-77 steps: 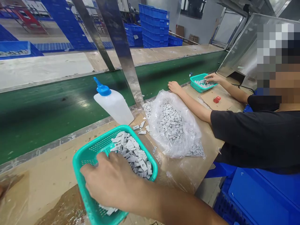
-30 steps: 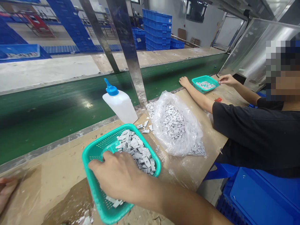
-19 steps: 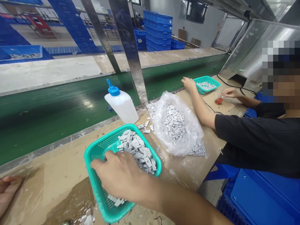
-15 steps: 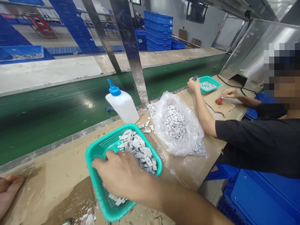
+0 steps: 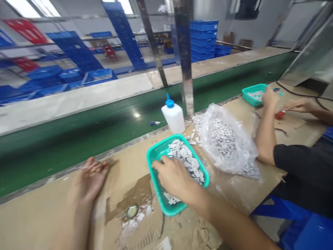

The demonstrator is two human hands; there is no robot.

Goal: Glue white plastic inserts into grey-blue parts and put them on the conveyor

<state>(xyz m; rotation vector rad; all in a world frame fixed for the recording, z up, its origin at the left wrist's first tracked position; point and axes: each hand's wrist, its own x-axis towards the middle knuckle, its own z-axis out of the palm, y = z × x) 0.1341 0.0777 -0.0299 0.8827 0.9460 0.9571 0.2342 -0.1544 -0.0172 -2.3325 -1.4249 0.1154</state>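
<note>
R hand (image 5: 173, 180) half-curled among grey plastic parts (image 5: 183, 152) in teal mesh basket (image 5: 153, 166), can't tell if gripping; L hand (image 5: 90, 175) open, empty, on cardboard-topped bench (image 5: 39, 208); clear plastic bag (image 5: 244, 152) of more parts just beside, w/in easy reach.

The right hand (image 5: 173, 180) hides much of the teal plastic basket (image 5: 153, 163) and the gray parts (image 5: 183, 152) inside it. The co-worker's black sleeve (image 5: 299, 166) runs off the right edge. A small red object (image 5: 279, 115) and a blue scrap (image 5: 154, 123) on the green conveyor belt (image 5: 78, 149) are too blurred to identify.
</note>
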